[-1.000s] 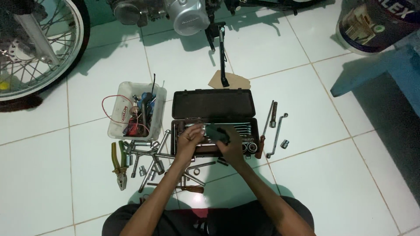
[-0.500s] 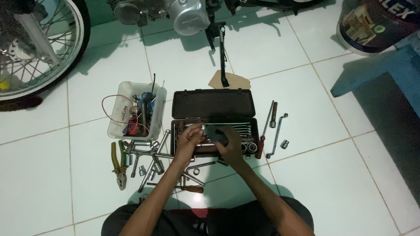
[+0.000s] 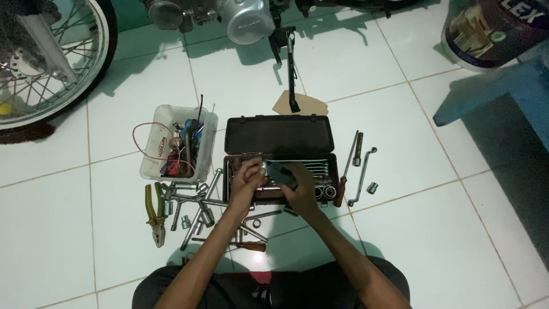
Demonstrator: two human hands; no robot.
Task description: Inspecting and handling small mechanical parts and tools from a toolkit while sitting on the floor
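While a second ago the hands were spread over the tool case [image 3: 278, 134], now left hand [image 3: 247, 178] and right hand [image 3: 297, 186] close together on a small dark tool [image 3: 280, 171].

- A large round paint bucket [image 3: 492, 28] is standing at the top right corner on the tiled floor, and its printed label in dark blue, white and beige is wrapping around its side.
- A clear plastic container [image 3: 151, 163] is sitting left of the open tool case, and a small red label [image 3: 162, 150] is showing among the tools inside it.
- No screens or signs are showing.
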